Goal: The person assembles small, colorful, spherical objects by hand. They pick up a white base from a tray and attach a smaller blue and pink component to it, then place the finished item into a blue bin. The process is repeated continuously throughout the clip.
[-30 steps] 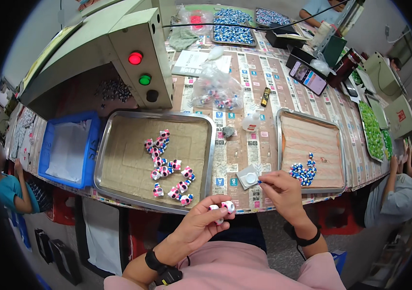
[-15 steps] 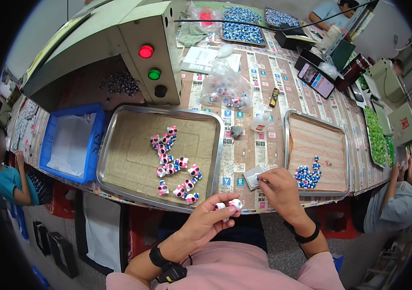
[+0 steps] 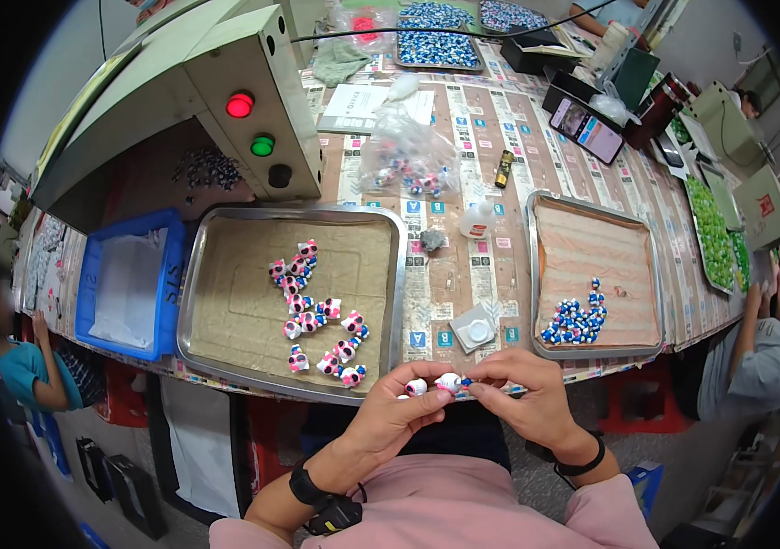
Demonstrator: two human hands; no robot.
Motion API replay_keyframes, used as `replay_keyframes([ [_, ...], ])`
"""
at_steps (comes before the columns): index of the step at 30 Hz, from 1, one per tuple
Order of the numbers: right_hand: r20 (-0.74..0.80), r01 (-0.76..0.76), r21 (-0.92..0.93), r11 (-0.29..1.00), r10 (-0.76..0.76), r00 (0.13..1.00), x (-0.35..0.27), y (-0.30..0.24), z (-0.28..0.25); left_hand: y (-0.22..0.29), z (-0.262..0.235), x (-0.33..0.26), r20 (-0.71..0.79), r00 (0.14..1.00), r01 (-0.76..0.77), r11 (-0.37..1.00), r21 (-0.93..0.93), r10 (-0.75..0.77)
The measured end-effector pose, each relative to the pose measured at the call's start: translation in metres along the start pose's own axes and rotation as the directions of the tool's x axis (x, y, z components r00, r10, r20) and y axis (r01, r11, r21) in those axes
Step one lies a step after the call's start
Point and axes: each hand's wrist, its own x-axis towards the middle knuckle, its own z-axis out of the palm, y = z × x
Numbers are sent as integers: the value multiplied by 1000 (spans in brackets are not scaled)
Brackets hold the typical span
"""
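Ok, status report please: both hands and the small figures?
Left hand holds white figures. Right hand pinches a small blue piece at them. More figures lie in left tray. Nothing blocks the hands.

Small white-pink figurines [image 3: 434, 385], fingertip-held

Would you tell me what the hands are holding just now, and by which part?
Both hands pinch small figures: left hand around white ones, right hand at a small blue piece.

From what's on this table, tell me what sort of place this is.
Likely a small assembly workshop: metal trays of pink-and-white figurines and blue pieces, a machine box with indicator lights, and other workers' stations nearby.
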Motion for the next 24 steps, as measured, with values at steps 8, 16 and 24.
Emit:
replay_keyframes([
  [8,36,19,11,1000,-20,999,-2,10,1,-3,-2,0,-27,1000,5,999,37,-4],
  [16,59,72,79,994,-77,995,-2,9,5,5,1,-7,-39,997,-62,976,208,71],
  [24,-279,36,-483,875,-192,941,18,41,-61,56,-22,-16,-34,845,-264,472,841,534],
])
